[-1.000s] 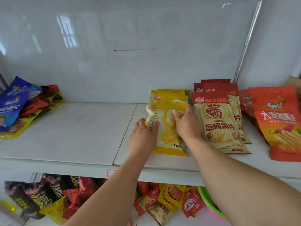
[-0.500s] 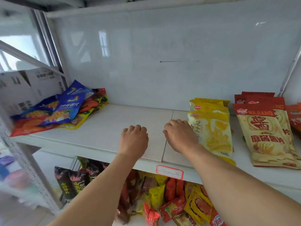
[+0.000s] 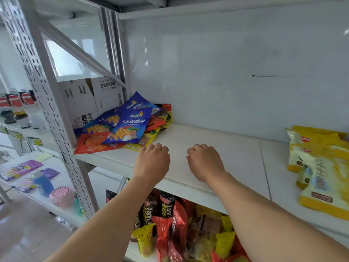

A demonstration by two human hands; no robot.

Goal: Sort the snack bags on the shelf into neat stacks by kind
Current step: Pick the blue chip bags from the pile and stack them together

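The loose pile of snack bags (image 3: 124,127) lies at the left end of the shelf (image 3: 217,146), pushed toward the back corner beside the upright post (image 3: 54,118). Blue bags (image 3: 132,121) sit on top, tilted and overlapping; a red bag (image 3: 92,144) pokes out at the front left, its corner reaching the shelf's front edge, and yellow and green bags show from underneath on the right side of the pile.

Your left hand (image 3: 152,163) is over the shelf near its front edge, just to the right of that pile. Its fingers are curled under into a loose fist with the knuckles toward the back wall, and it has hold of nothing. The knuckles are just beside the yellow strip of the lowest bag; you cannot tell whether they touch it.

Your right hand (image 3: 204,161) is near the left one, a gap of bare shelf between them. It is curled the same way, knuckles forward, with nothing in it. It is well apart from the pile, with the left hand in between.

At the right end of the shelf, the yellow bags (image 3: 319,167) lie in an overlapping stack that runs from the back wall to the front edge. They are well apart from your right hand, past the seam in the shelf board.

On the shelf below, dark, red and yellow bags (image 3: 170,224) stand packed together. Behind the pile, outside the frame, stand white cardboard boxes (image 3: 90,99).
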